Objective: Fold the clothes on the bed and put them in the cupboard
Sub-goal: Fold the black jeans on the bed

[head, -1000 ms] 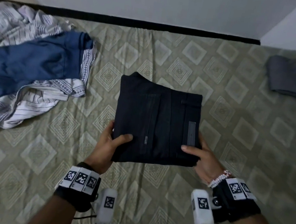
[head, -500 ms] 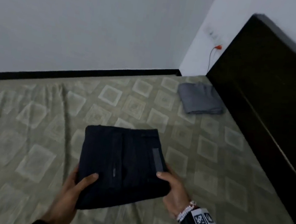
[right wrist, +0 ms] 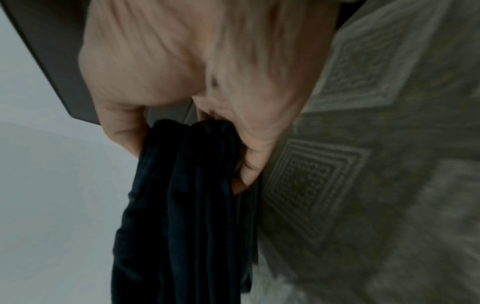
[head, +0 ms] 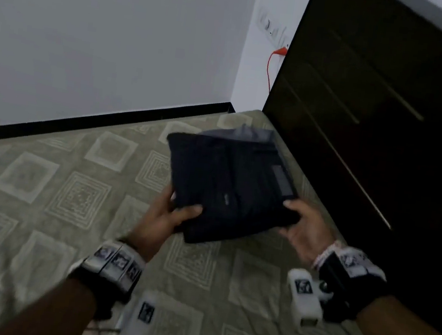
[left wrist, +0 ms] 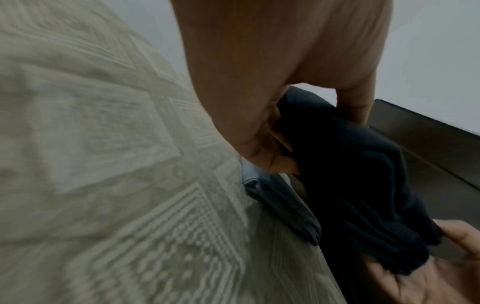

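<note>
A folded black garment [head: 228, 185] is held up off the bed [head: 69, 203] between my two hands. My left hand [head: 173, 213] grips its near left corner, thumb on top and fingers underneath. My right hand [head: 298, 224] grips the near right corner the same way. In the left wrist view the black garment [left wrist: 350, 185] runs from my left hand [left wrist: 283, 144] to the right palm. In the right wrist view the folded layers of the garment [right wrist: 187, 205] hang between thumb and fingers of my right hand [right wrist: 197, 139]. A folded grey garment [head: 249, 133] lies on the bed, mostly hidden behind the black one.
A dark wooden headboard [head: 387, 133] stands along the right side of the bed. White walls [head: 104, 39] meet at the corner, with a switch plate [head: 271, 29] and an orange cable [head: 271, 67]. The patterned olive bedsheet stretches to the left.
Both hands have lifted the black garment off the bed and carried it right toward the headboard corner. The view has swung right; the unfolded clothes at the left are out of sight.
</note>
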